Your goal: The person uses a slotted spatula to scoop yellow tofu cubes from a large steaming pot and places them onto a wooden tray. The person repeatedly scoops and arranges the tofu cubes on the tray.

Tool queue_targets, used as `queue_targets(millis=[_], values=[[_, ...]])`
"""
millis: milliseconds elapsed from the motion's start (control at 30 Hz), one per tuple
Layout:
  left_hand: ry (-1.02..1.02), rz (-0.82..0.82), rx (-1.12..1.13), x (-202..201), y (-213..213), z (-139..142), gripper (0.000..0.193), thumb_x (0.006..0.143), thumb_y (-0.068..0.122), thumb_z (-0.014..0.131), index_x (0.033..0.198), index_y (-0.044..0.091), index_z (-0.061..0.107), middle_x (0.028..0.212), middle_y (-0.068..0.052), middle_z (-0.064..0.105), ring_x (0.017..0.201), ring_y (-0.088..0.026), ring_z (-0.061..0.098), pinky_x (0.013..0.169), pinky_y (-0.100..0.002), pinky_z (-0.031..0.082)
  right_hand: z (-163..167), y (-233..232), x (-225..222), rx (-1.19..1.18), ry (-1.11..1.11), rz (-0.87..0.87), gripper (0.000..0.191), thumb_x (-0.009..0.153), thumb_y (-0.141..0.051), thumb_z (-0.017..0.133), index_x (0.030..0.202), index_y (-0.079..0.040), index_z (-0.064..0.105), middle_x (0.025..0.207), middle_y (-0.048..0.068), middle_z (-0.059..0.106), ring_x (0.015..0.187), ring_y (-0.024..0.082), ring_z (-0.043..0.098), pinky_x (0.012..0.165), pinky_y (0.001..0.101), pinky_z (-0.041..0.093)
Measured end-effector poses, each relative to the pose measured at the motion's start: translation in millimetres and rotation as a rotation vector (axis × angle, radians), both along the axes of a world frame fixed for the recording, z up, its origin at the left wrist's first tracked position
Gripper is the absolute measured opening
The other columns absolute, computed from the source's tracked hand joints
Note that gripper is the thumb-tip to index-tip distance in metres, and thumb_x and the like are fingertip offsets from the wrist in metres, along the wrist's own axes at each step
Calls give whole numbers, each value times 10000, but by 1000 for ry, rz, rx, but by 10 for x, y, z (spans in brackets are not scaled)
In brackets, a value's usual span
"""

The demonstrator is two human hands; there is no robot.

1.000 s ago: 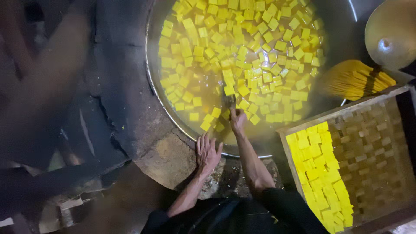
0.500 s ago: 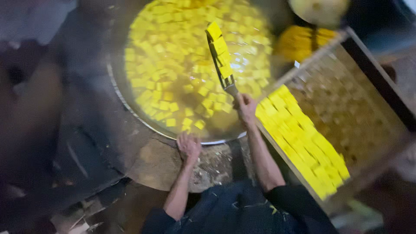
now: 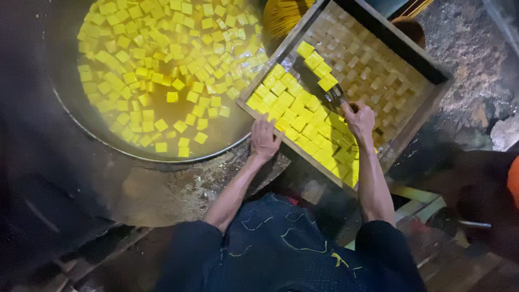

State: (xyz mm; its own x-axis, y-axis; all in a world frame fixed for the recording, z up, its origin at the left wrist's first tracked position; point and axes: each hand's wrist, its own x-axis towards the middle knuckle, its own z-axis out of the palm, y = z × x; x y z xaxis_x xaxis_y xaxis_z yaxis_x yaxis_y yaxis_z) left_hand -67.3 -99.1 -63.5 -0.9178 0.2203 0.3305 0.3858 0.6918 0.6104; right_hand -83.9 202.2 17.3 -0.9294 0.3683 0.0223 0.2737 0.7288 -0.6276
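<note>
A big round metal pan (image 3: 102, 141) holds yellow liquid with several yellow cubes (image 3: 162, 59) floating in it. Right of it lies a wooden tray with a woven bottom (image 3: 378, 70), its near half covered with rows of yellow cubes (image 3: 303, 124). My right hand (image 3: 359, 120) is shut on the handle of a flat metal scoop (image 3: 319, 81), which carries a line of cubes over the tray. My left hand (image 3: 265, 138) rests with spread fingers on the tray's near edge, holding nothing.
A stained stone ledge (image 3: 184, 189) runs under the pan's near rim. A yellow brush-like bundle (image 3: 281, 16) lies behind the tray's top corner. Rough ground (image 3: 476, 54) is at the right. An orange object (image 3: 512, 181) shows at the right edge.
My right hand has carried the loaded scoop from over the pan to over the tray. My left hand has moved from the ledge to the tray's edge.
</note>
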Motion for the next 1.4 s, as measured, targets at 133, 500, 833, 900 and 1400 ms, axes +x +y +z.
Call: queue_targets(millis=[133, 500, 833, 900, 1400], values=[[-34, -5, -104, 28, 276, -3, 568, 858, 384, 725, 1227, -40, 643, 1443, -304, 480, 1423, -494, 365, 1219, -590, 265, -33, 87, -116, -50, -44, 68, 375, 979, -390, 714, 1054, -24, 748, 798, 155, 735, 702, 265, 742, 673, 406, 560], [-58, 0, -51, 80, 363, 144, 512, 856, 342, 749, 1188, -40, 666, 1432, -305, 515, 1457, -488, 349, 1221, -589, 270, -122, -165, 188, 415, 155, 268, 312, 979, -257, 664, 1208, -48, 628, 1078, 174, 648, 954, 369, 658, 747, 481, 539], [-93, 65, 7, -225, 419, 487, 503, 900, 292, 731, 1297, 6, 614, 1279, -224, 591, 1226, -428, 507, 1089, -532, 412, -102, 118, 479, 427, 148, 289, 321, 978, -211, 670, 1276, -96, 633, 1096, 141, 641, 1008, 360, 654, 797, 470, 543], [5, 45, -17, -589, 508, 495, 460, 885, 257, 701, 1274, 28, 612, 1239, -190, 604, 1188, -388, 537, 1027, -526, 419, -160, 190, 657, 362, 161, 172, 343, 976, -210, 669, 1288, -75, 626, 1125, 168, 650, 1006, 375, 657, 812, 473, 544], [838, -261, -1986, -1426, 603, 2063, 645, 920, 367, 482, 1465, 39, 375, 1529, -136, 387, 1472, -354, 265, 1185, -551, 177, -582, 738, 2620, 41, 66, -399, 367, 931, -219, 713, 1235, -14, 705, 1111, 207, 744, 1001, 304, 739, 868, 385, 562]])
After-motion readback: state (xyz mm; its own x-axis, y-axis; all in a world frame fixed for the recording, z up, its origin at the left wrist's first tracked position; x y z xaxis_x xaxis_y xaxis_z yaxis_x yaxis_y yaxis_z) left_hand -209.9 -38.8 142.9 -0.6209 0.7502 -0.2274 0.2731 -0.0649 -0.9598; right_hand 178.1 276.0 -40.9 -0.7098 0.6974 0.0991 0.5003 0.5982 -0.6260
